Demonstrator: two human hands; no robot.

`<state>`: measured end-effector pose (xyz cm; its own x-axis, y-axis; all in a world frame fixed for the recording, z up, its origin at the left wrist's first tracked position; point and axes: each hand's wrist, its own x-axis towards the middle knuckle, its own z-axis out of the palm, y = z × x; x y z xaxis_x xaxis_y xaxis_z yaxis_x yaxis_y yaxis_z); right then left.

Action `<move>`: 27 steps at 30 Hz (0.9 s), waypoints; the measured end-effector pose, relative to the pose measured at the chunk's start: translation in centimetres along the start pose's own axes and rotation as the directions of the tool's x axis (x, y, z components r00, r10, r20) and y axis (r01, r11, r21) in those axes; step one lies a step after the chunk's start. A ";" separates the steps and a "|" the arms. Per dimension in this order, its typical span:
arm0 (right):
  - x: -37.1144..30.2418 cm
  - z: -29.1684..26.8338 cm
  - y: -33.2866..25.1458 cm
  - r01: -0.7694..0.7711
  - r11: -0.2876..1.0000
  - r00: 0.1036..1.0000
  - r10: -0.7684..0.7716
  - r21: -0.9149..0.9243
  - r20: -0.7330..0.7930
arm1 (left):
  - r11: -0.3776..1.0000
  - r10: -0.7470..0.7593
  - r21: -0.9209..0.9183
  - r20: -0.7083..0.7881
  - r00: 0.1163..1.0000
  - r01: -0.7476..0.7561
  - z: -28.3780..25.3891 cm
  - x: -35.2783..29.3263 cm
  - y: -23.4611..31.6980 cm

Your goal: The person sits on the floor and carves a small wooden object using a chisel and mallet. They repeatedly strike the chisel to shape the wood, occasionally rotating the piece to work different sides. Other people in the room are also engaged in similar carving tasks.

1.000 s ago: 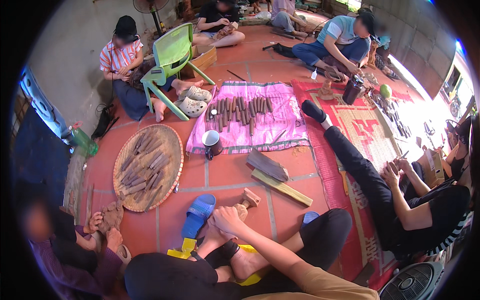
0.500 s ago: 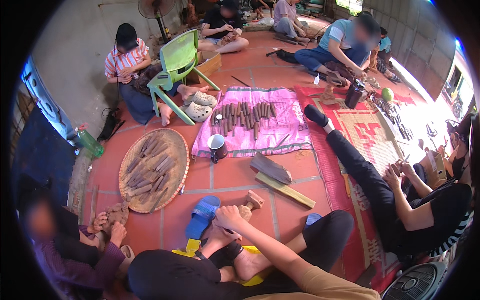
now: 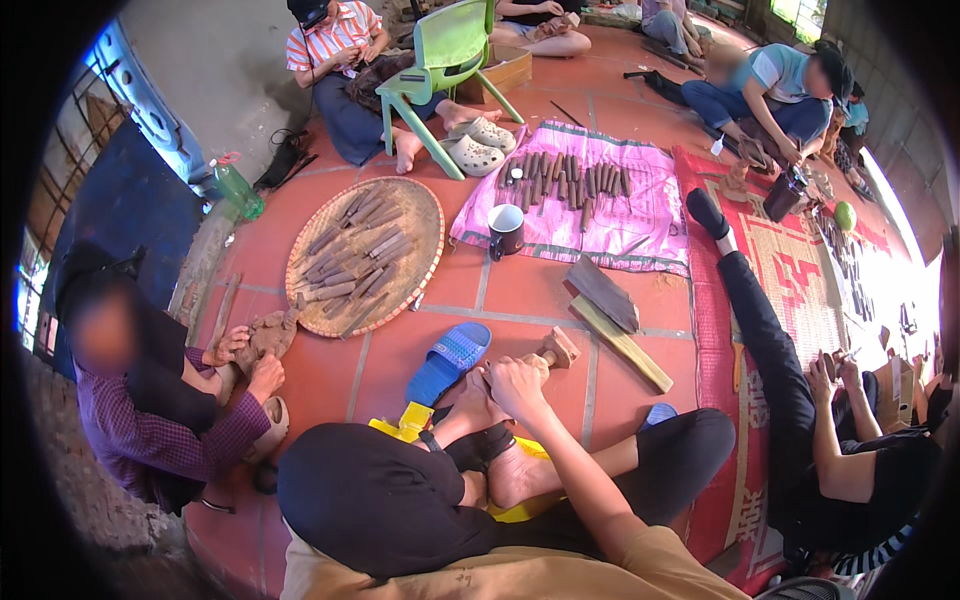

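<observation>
In front of my crossed legs, my left hand (image 3: 472,406) and my right hand (image 3: 517,388) are closed and pressed together. What they grip is hidden behind the fingers. Just beyond the right hand stands a light brown wooden piece (image 3: 562,348) with a square block end and a rounded part; I cannot tell whether the hand touches it. A blue slipper (image 3: 449,362) lies on the tiles left of my hands. Yellow material (image 3: 405,423) shows beside my left wrist and under my foot.
Ahead lie a round woven tray (image 3: 433,215) of wooden sticks, a mug (image 3: 506,232), a pink sheet (image 3: 655,225) with more sticks, a dark wood slab (image 3: 603,293) and a greenish strip (image 3: 620,343). A co-worker (image 3: 185,400) sits close left; another (image 3: 845,450) sits right.
The view has swung left and down, so the surroundings appear shifted right and upward. My hands stay closed together near the wooden piece.
</observation>
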<state>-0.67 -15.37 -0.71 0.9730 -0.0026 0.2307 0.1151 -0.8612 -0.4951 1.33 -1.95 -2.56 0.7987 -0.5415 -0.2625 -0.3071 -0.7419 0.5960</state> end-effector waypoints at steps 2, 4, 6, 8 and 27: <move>-1.3 -0.3 0.4 0.029 0.999 0.993 -0.027 0.017 -0.118 | 0.999 -0.044 -0.030 -0.051 0.998 0.042 0.1 -0.1 0.2; -1.9 -0.1 -0.6 0.034 0.995 0.974 -0.012 0.094 -0.228 | 1.000 0.014 0.016 -0.080 0.997 -0.013 1.3 0.6 -3.2; -2.6 -0.1 -0.5 -0.035 0.981 0.964 0.084 0.192 -0.253 | 0.997 0.063 0.043 0.006 0.998 -0.063 -0.3 0.2 -3.5; -2.2 -0.1 -2.8 -0.009 0.970 0.974 0.063 0.243 -0.217 | 0.996 0.085 -0.045 0.298 0.951 -0.075 -4.2 -0.6 -6.1; -3.2 1.4 0.0 0.008 0.965 0.943 0.080 0.261 -0.324 | 0.972 0.223 0.215 -0.970 0.092 -0.092 -32.8 -16.2 7.5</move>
<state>-3.52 -14.63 -2.62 0.8617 -0.2361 0.4492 0.1710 -0.6984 -0.6950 3.01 14.26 31.02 0.5069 0.1685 0.8454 -0.4832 -0.7566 0.4405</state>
